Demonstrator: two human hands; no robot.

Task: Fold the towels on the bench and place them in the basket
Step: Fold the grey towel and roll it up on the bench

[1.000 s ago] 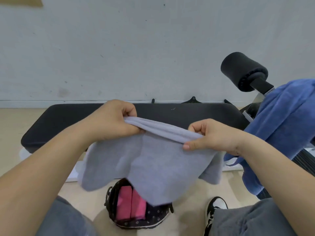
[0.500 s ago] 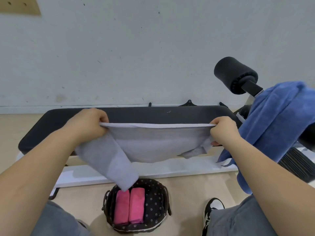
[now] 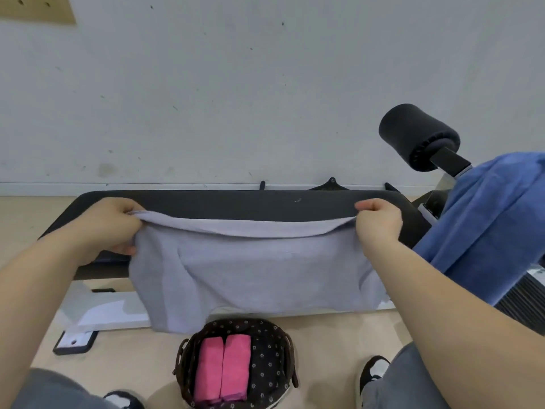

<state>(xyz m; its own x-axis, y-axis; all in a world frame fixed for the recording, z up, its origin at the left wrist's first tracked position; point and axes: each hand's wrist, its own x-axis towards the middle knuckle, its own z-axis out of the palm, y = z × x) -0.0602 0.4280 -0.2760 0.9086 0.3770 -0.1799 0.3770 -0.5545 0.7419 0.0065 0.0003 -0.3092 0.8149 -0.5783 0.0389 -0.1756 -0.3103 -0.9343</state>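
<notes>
While my left hand (image 3: 110, 224) and right hand (image 3: 379, 221) each grip, fingers closed, top corner of grey towel (image 3: 250, 270) hanging over black padded surface (image 3: 236, 203), I'd level corners, lay flat, before basket (image 3: 290, 364).

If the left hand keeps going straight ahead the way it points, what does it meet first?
Most likely the black bench pad: the left hand, gripping the grey towel, points forward over it. Beyond lies the wall. Height above the pad is unclear.
</notes>
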